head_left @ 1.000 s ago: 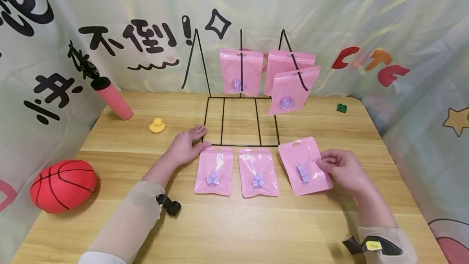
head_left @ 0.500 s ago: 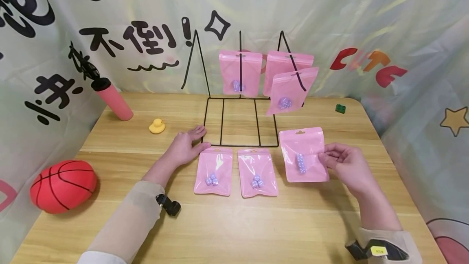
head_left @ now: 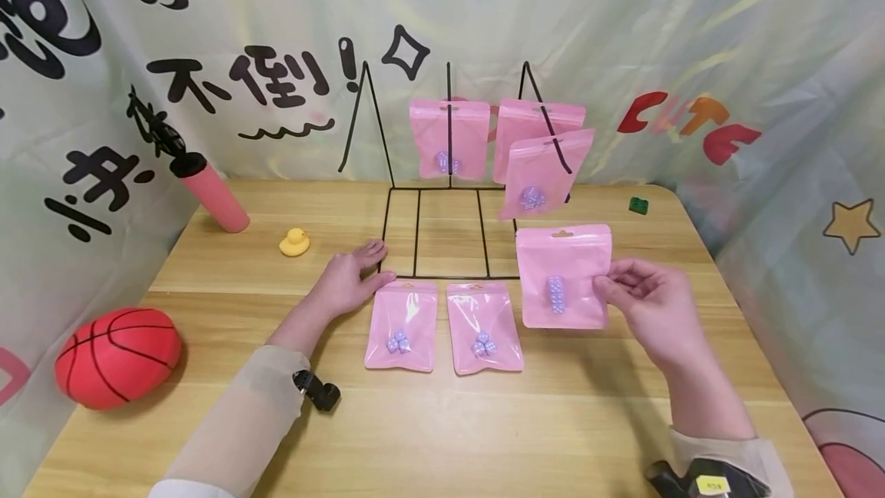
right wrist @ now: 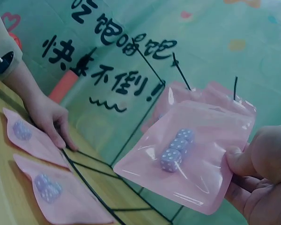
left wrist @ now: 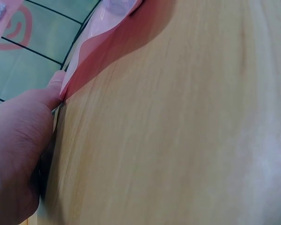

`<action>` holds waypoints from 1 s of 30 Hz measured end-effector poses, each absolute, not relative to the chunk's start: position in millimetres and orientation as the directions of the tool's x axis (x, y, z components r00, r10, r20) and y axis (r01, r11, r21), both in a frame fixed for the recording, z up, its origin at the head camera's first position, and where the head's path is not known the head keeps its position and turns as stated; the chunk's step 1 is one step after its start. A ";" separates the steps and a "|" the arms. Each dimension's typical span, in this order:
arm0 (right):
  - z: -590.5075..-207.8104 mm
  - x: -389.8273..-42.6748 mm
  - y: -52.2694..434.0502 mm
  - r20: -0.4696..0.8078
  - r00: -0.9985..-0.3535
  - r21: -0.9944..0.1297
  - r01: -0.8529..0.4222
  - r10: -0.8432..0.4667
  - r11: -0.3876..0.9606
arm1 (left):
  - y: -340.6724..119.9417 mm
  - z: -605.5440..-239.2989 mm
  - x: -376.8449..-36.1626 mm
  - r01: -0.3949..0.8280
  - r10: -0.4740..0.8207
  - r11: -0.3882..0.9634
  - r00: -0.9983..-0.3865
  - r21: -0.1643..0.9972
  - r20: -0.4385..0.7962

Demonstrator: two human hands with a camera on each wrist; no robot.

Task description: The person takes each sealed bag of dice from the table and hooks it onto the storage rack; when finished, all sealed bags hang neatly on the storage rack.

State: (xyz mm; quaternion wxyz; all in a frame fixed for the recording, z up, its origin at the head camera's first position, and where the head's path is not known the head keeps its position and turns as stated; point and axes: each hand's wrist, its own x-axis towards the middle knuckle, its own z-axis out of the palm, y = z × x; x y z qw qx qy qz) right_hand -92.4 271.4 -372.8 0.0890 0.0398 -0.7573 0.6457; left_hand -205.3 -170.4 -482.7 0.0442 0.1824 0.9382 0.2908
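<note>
The right hand (head_left: 646,306) pinches the edge of a glossy pink pouch (head_left: 563,277), holding three pale purple dice (right wrist: 175,150), lifted clear of the wooden table (head_left: 484,421) at about 3 o'clock of the black wire rack (head_left: 449,233). The left hand (head_left: 349,279) lies flat with fingers relaxed at the rack's 8 o'clock corner, thumb touching the nearest flat pouch (head_left: 401,327).

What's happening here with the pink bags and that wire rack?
A person's right hand pinches a pink bag of dice by its edge, held upright above the table. The left hand rests flat at the black wire rack's base corner. Three bags hang on the rack; two lie flat on the table.
</note>
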 end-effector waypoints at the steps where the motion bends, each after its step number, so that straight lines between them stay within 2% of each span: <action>1: -371.0 -92.5 268.2 0.198 -0.979 -0.969 -0.187 0.055 0.161 | -170.7 -482.9 -205.1 0.315 0.367 0.764 -0.930 0.563 0.023; 15: -350.0 -110.3 219.8 0.328 -0.940 -0.921 -0.298 0.089 0.249 | -174.8 -485.4 -205.6 0.321 0.373 0.759 -0.927 0.567 0.026; 30: -345.2 -136.7 169.3 0.401 -0.913 -0.915 -0.395 0.076 0.086 | -173.0 -483.4 -207.4 0.337 0.385 0.736 -0.922 0.587 0.047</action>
